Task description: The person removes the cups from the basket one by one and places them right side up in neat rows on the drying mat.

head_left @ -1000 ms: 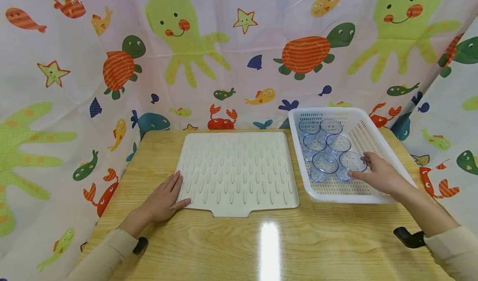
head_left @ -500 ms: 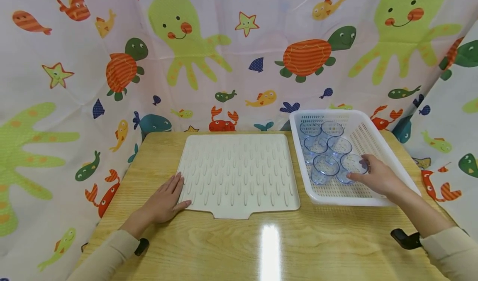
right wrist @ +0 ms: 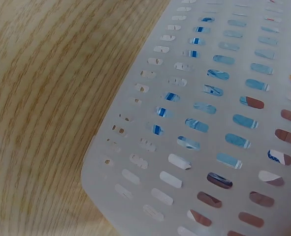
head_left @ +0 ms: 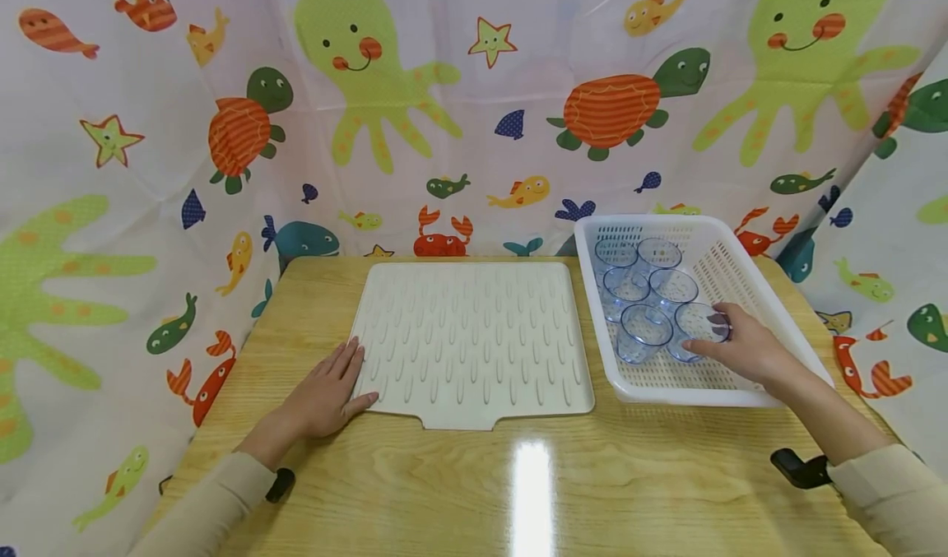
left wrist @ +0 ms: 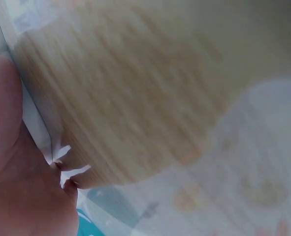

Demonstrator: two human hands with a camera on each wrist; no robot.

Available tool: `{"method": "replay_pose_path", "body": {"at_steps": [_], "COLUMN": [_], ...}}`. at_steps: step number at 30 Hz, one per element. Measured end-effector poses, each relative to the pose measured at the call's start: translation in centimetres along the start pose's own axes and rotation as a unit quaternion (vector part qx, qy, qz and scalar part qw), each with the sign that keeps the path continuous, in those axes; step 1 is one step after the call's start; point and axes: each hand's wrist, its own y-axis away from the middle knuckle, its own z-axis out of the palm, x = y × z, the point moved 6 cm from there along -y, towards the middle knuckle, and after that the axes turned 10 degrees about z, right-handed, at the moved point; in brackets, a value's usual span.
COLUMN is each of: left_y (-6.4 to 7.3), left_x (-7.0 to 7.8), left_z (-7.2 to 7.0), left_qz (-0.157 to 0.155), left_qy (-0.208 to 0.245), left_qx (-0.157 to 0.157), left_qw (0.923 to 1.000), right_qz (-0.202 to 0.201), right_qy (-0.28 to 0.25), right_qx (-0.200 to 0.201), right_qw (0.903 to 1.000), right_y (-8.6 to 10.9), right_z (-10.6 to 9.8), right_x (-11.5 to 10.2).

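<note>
A white basket (head_left: 796, 327) at the right holds several clear blue-tinted cups in two columns. My right hand (head_left: 748, 347) reaches in over the basket's near side and grips the front right cup (head_left: 685, 351), thumb at its front and fingers at its right side. Beside it stands the front left cup (head_left: 637, 347). In the right wrist view the slotted basket wall (right wrist: 135, 142) hides most of that hand. My left hand (head_left: 326, 396) rests flat on the left edge of a pale ridged draining board (head_left: 459, 335); the left wrist view shows part of this hand (left wrist: 22, 187).
A wooden table (head_left: 415, 491) bears the board and the basket, which stand side by side with a narrow gap. A curtain (head_left: 474, 146) printed with sea animals encloses the back and sides. The basket's raised rim (head_left: 696, 396) lies under the right forearm.
My right thumb and fingers have shifted slightly left, closer about the front right cup. The left hand stays on the board's edge. The head view has tilted a little.
</note>
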Motion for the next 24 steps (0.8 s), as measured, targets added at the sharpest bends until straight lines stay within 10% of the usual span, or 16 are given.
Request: {"method": "replay_pose_path", "body": {"at_steps": [24], "left_y": [-0.15], "left_x": [-0.16], "left_z": [0.28], "left_qz": [-0.013], "left_qy": [0.019], "left_qx": [-0.004], "left_qw": [0.9997], "right_qz": [-0.014], "right_qy": [-0.022], "right_qx": [-0.002], "right_qw": [0.9997], "right_y": [-0.19], "right_z": [-0.04], "right_x": [-0.07]}}
